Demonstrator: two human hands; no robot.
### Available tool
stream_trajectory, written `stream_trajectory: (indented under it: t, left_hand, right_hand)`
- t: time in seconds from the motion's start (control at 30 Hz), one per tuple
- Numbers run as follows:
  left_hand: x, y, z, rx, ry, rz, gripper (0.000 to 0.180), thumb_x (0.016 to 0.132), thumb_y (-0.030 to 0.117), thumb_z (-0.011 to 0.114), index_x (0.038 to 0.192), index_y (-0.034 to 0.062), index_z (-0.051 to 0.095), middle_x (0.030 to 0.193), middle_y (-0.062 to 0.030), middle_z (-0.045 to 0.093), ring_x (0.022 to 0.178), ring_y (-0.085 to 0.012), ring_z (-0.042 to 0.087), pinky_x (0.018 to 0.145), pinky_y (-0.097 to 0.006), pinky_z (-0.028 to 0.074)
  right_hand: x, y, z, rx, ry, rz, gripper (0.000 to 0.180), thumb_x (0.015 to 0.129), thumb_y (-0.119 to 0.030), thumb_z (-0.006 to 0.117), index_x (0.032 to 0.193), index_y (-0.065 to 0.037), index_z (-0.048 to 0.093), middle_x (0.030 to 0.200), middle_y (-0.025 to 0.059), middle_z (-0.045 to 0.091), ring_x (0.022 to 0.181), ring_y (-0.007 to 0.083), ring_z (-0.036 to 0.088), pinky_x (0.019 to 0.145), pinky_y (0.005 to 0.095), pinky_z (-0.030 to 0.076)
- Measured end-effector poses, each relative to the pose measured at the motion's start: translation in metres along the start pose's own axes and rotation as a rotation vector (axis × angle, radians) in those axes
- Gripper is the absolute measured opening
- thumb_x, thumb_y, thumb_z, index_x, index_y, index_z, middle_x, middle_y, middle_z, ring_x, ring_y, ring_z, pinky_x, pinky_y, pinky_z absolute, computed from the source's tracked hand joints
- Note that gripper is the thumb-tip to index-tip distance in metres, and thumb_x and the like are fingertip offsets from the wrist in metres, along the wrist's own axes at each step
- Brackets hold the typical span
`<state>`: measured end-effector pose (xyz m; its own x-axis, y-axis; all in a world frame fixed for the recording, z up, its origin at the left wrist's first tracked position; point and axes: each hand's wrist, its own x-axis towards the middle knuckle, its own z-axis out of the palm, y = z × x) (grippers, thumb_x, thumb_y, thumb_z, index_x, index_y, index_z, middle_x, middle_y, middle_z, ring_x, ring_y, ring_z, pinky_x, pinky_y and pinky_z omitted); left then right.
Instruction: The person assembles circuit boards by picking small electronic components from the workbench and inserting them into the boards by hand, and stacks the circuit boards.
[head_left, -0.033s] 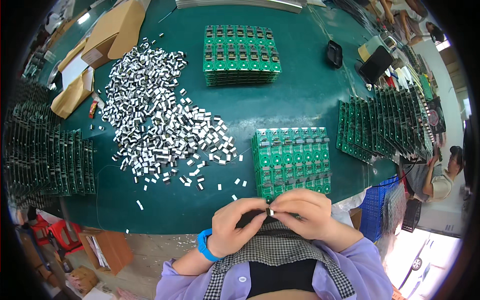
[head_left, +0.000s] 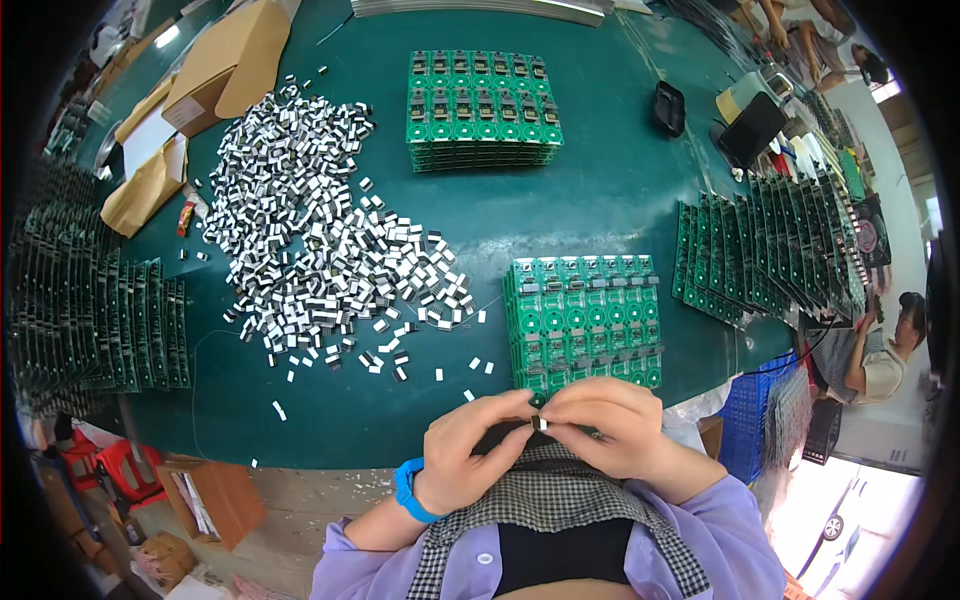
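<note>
A small block-shaped electronic part [head_left: 540, 424], dark with a white face, is pinched between the fingertips of my left hand [head_left: 474, 440] and my right hand [head_left: 612, 425]. Both hands meet close to my body, at the near edge of the table. Just beyond them lies a stack of green circuit board panels [head_left: 585, 310], its near edge partly covered by my fingers. To the left spreads a big heap of similar white-and-black parts [head_left: 300, 220], with loose ones scattered toward the near edge.
Another stack of circuit board panels [head_left: 484, 110] sits farther back. Rows of upright boards stand at the left [head_left: 110, 320] and right [head_left: 765, 245]. An open cardboard box [head_left: 230, 65] is behind the heap. A black case [head_left: 669, 108] and a phone [head_left: 752, 130] lie at the back right.
</note>
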<state>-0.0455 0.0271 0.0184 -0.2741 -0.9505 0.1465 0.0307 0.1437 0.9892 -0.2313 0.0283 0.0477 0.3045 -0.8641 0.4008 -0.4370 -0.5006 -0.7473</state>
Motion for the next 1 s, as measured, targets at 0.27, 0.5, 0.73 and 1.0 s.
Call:
stream_trajectory:
  t: [0.27, 0.5, 0.73, 1.0]
  left_hand:
    - [0.003, -0.001, -0.004, 0.199, 0.104, 0.203, 0.012, 0.071, -0.007, 0.069, 0.08, -0.0003, 0.065, 0.083, -0.0119, 0.068, 0.074, -0.0254, 0.067, 0.064, -0.031, 0.053]
    - [0.011, 0.0, -0.049, 1.079, 0.299, 0.074, 0.019, 0.078, 0.003, 0.066, 0.097, 0.0032, 0.062, 0.096, -0.0119, 0.058, 0.087, -0.0281, 0.056, 0.071, -0.038, 0.046]
    - [0.005, -0.018, -0.051, 0.897, 0.212, -0.038, 0.021, 0.078, -0.004, 0.062, 0.098, -0.0004, 0.06, 0.092, -0.0117, 0.055, 0.082, -0.0292, 0.054, 0.071, -0.039, 0.046]
    - [0.009, -0.015, -0.053, 0.827, 0.318, 0.009, 0.024, 0.077, -0.006, 0.062, 0.1, 0.0013, 0.061, 0.093, -0.0115, 0.057, 0.076, -0.0276, 0.059, 0.064, -0.035, 0.049]
  right_hand:
    - [0.005, -0.004, 0.005, -0.086, 0.022, -0.035, 0.02, 0.066, 0.002, 0.076, 0.082, 0.0, 0.065, 0.084, 0.01, 0.067, 0.072, 0.0214, 0.067, 0.062, 0.0286, 0.054]
    - [0.051, 0.033, -0.015, -0.356, -0.041, 0.062, 0.02, 0.073, -0.001, 0.07, 0.092, -0.005, 0.067, 0.088, 0.0089, 0.065, 0.075, 0.0246, 0.065, 0.065, 0.0325, 0.053]
    - [0.056, 0.038, -0.005, -0.581, -0.184, -0.088, 0.027, 0.069, -0.001, 0.062, 0.096, -0.002, 0.064, 0.094, 0.0092, 0.063, 0.081, 0.0253, 0.064, 0.068, 0.0331, 0.054]
    - [0.061, 0.035, -0.01, -0.618, -0.212, -0.072, 0.027, 0.068, 0.0, 0.062, 0.095, -0.002, 0.065, 0.093, 0.0087, 0.063, 0.081, 0.025, 0.064, 0.069, 0.0326, 0.054]
